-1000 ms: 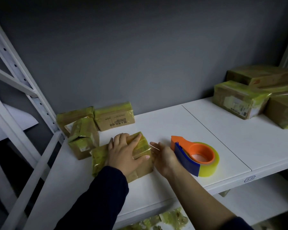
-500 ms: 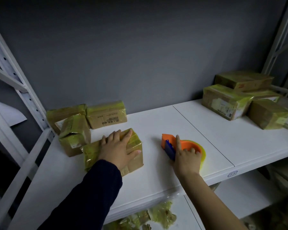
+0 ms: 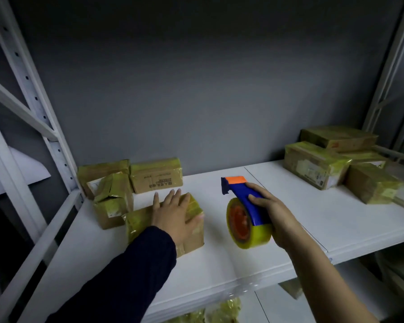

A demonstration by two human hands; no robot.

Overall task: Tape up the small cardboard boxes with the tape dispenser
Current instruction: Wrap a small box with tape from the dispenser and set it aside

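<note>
Right hand [image 3: 274, 219] is clenched round the blue handle of the tape dispenser [image 3: 246, 216], held above the shelf [image 3: 336, 220] just right of the small box [image 3: 193, 238]; left hand [image 3: 173, 213] lies flat on its top, fingers spread. Best to land the orange end on a box edge first; the flat hand should keep off the tape's path.

Left hand [image 3: 173, 214] flat, palm down, fingers spread, right hand [image 3: 274, 217] raised, gripping tape dispenser [image 3: 243, 215]

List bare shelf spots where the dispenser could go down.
Bare shelf lies along the front edge, and between the tape dispenser in the right hand and the right box pile. Crowded: back-left box cluster by the left hand.
</note>
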